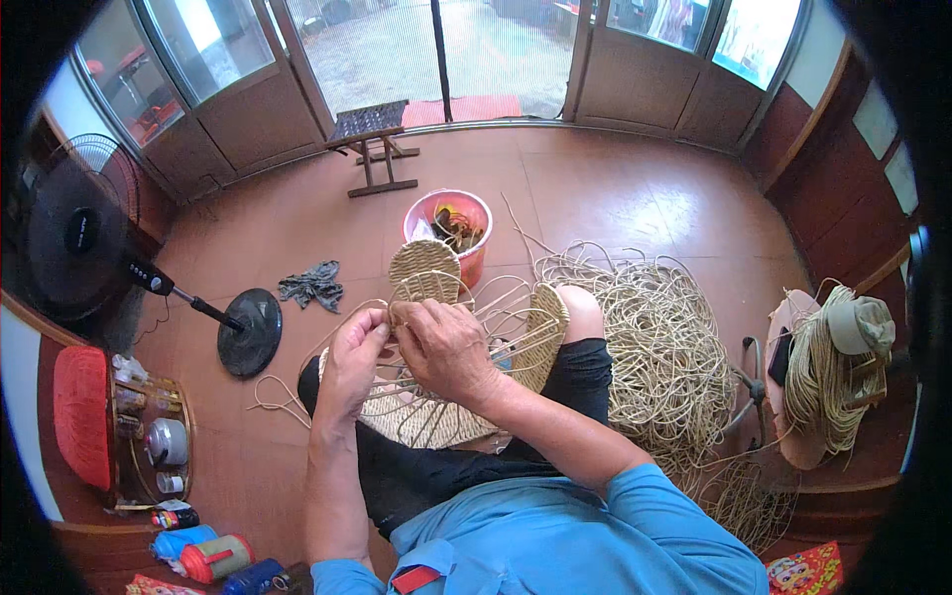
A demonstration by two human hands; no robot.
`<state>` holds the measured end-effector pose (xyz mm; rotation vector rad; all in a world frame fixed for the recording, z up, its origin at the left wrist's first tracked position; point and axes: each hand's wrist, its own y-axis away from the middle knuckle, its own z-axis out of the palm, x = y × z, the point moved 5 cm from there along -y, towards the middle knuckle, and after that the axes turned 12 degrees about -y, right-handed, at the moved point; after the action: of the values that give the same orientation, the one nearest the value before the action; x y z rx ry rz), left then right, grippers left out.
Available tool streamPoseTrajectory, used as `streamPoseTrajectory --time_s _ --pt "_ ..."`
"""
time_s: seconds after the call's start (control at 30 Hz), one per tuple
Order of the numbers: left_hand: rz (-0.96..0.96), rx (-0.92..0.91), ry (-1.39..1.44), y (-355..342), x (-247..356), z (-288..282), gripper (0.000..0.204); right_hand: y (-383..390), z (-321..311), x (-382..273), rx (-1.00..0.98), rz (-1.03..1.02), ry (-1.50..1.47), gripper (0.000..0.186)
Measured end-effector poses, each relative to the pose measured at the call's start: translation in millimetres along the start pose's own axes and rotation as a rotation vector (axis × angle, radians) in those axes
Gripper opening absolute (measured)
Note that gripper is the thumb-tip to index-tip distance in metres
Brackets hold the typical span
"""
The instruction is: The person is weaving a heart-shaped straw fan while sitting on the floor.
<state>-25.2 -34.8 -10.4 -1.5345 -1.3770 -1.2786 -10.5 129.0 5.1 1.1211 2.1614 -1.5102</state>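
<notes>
A woven straw piece (pixel 421 423) lies across my lap, with thin cords fanning up from it in loops. My left hand (pixel 355 359) is closed at its left side, thumb and fingers pinching a straw cord. My right hand (pixel 443 347) bends over the loops with its fingertips closed on the cord, close to the left thumb. The right fingertips are partly hidden by the hand itself. Just beyond the hands a rounded woven straw part (pixel 424 268) stands up, and another woven part (pixel 546 332) rests against my right knee. Whether these woven parts are joined, I cannot tell.
A large heap of loose straw cord (pixel 659 347) spreads to my right, beside a stool (pixel 798 416) bearing coiled cord and a cap. Ahead stand a pink bucket (pixel 466 213) and a small wooden stool (pixel 380 164). A floor fan (pixel 248 332) and dark cloth (pixel 312 286) are left.
</notes>
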Motion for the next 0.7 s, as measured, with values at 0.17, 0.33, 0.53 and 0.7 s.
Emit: streamPoseTrajectory --time_s 0.17,0.33,0.53,0.7 --pt "0.052 -0.018 0.022 1.3 0.2 0.5 0.021 -4.7 -7.4 -9.3 -0.006 0.072 -0.031 0.024" --pt "0.111 0.017 0.014 5.0 2.5 2.4 0.021 -3.7 0.9 -2.2 0.071 0.152 -0.073 0.013" --pt "0.117 0.167 -0.131 12.0 -8.8 5.4 0.021 0.1 0.3 -1.3 0.174 0.190 -0.100 0.011" --pt "0.374 0.606 -0.499 37.5 22.2 21.6 0.021 0.7 -5.0 -1.7 0.125 0.227 -0.122 0.015"
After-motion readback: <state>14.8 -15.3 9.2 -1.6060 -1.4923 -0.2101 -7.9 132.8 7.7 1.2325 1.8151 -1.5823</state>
